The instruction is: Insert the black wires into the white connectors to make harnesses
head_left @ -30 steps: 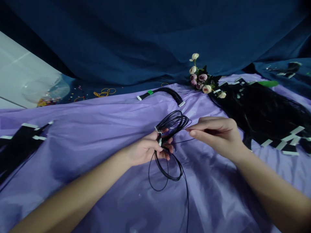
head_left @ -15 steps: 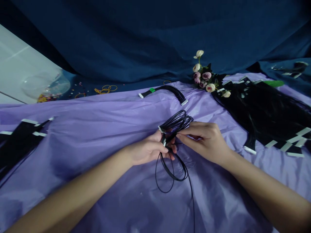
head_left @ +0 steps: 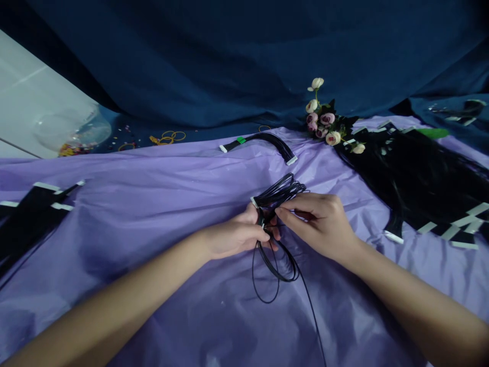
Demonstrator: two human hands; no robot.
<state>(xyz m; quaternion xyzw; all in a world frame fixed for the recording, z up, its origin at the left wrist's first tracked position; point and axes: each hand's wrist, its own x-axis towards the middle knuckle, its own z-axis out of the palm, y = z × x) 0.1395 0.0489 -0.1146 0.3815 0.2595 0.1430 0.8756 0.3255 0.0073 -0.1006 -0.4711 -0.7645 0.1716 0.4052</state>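
A black wire harness with a white connector at its end is bunched in loops at the middle of the head view. My left hand is closed around it, thumb on top, with more black wire loops hanging below. My right hand pinches at the bundle's right side, thumb and index finger together on the thin wires; the fingertips partly hide what they grip. One loose wire trails down from the loops to the bottom edge.
Purple sheeting covers the table. Behind the hands lies a short harness with green tape. Many black harnesses are piled right, others left. Artificial flowers, yellow rubber bands and a clear container sit along the back.
Both hands hold nearly the same pose on the bundle. The hanging loops and the loose wire's lower end have swung slightly to the right.
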